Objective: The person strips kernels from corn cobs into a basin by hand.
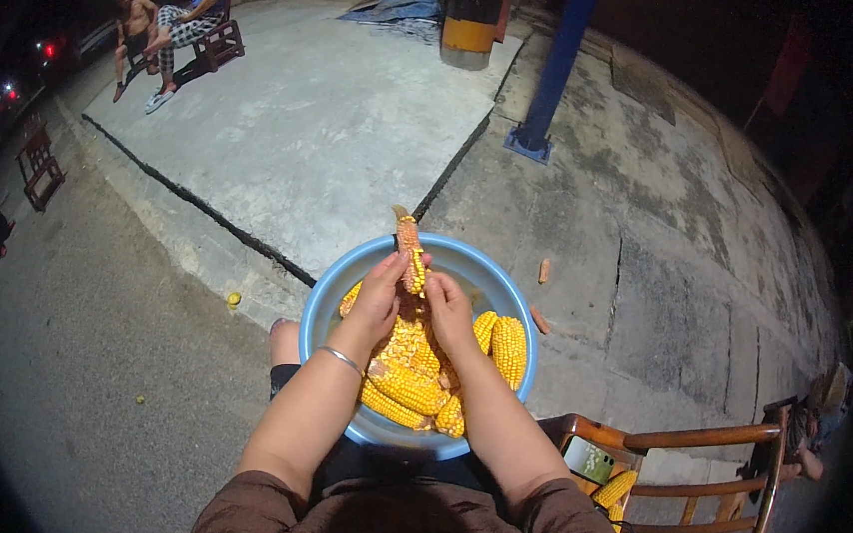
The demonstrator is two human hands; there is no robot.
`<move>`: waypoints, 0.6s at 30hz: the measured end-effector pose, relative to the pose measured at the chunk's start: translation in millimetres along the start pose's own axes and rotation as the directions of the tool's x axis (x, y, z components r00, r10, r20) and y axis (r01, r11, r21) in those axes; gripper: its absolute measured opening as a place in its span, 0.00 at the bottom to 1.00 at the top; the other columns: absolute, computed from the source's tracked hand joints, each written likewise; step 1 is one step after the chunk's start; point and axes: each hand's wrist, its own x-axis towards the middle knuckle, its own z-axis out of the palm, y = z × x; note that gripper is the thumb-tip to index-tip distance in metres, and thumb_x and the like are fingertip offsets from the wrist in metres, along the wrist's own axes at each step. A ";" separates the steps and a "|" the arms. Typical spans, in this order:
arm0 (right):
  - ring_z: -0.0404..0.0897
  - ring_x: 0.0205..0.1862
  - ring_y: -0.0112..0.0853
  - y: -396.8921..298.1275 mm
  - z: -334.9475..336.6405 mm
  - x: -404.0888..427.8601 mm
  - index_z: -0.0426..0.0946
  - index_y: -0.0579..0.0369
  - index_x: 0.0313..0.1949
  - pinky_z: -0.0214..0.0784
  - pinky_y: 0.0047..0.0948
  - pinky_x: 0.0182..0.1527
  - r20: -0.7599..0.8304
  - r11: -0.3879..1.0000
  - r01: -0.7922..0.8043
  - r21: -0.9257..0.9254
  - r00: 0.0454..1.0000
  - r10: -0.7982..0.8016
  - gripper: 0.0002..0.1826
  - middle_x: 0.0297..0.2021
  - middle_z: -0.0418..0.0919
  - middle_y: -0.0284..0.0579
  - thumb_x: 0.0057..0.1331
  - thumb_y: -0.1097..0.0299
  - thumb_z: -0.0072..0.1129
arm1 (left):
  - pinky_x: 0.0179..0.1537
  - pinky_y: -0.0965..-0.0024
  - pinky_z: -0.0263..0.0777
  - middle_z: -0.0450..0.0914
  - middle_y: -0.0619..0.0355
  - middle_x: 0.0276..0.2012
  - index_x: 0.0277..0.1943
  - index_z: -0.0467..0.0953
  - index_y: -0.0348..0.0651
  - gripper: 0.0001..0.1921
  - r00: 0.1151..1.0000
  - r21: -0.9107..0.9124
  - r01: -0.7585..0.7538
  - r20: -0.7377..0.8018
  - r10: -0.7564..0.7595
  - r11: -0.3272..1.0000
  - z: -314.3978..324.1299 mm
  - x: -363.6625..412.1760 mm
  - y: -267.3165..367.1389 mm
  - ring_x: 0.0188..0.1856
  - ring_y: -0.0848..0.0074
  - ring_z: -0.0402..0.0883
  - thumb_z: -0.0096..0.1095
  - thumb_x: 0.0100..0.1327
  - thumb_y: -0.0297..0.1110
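Note:
My left hand [380, 297] grips a partly shelled corn cob [408, 242], its husk-tipped end pointing away from me. Yellow kernels cling along the right side and near end, while the far part is bare. Against the kernels at the near end rest the fingers of my right hand [450, 312]. Both hands are over a blue plastic basin [308, 340] on my lap. Inside it, loose kernels [402, 340] lie among several whole ears of corn [409, 387], with more ears [509, 352] leaning against the right wall.
A wooden chair [698, 442] at my right holds a phone [588, 459] and corn ears [616, 488]. Two bare cobs [544, 270] lie on the concrete. A blue post [554, 74] and striped pole [474, 15] stand ahead. Two people [198, 12] sit far left.

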 end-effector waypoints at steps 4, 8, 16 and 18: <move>0.74 0.40 0.33 -7.7 3.2 -4.5 0.77 0.58 0.38 0.65 0.26 0.43 -0.114 0.910 0.161 -0.382 0.969 -0.219 0.10 0.35 0.75 0.45 0.62 0.68 0.51 | 0.50 0.72 0.66 0.76 0.55 0.43 0.50 0.69 0.36 0.17 1.000 -0.003 -0.002 -0.018 0.002 1.000 1.3 -1.2 0.6 0.44 0.75 0.74 0.43 0.68 0.40; 0.71 0.30 0.24 -11.0 -2.3 -3.0 0.73 0.52 0.41 0.63 0.19 0.33 0.091 0.940 -0.302 0.158 0.952 0.291 0.14 0.32 0.73 0.34 0.68 0.58 0.43 | 0.35 0.77 0.71 0.77 0.59 0.35 0.49 0.69 0.38 0.17 0.996 0.054 0.043 0.078 -0.047 0.998 -0.6 -2.1 2.0 0.31 0.80 0.75 0.44 0.68 0.42; 0.58 0.19 0.19 -31.8 3.2 -4.6 0.66 0.48 0.43 0.53 0.17 0.23 0.245 0.594 -0.445 0.670 0.888 0.389 0.15 0.20 0.61 0.30 0.69 0.52 0.37 | 0.22 0.84 0.69 0.72 0.66 0.24 0.50 0.66 0.43 0.16 0.985 0.165 0.107 0.117 -0.127 0.981 15.1 -8.4 -3.4 0.20 0.88 0.71 0.48 0.66 0.43; 0.58 0.19 0.18 -26.3 1.8 -4.4 0.66 0.48 0.44 0.53 0.17 0.23 0.232 0.637 -0.426 0.643 0.900 0.368 0.15 0.21 0.61 0.30 0.69 0.53 0.38 | 0.24 0.84 0.70 0.72 0.67 0.26 0.54 0.62 0.45 0.18 0.981 0.243 0.099 0.140 -0.136 0.965 13.7 -8.5 -6.7 0.22 0.88 0.72 0.52 0.64 0.39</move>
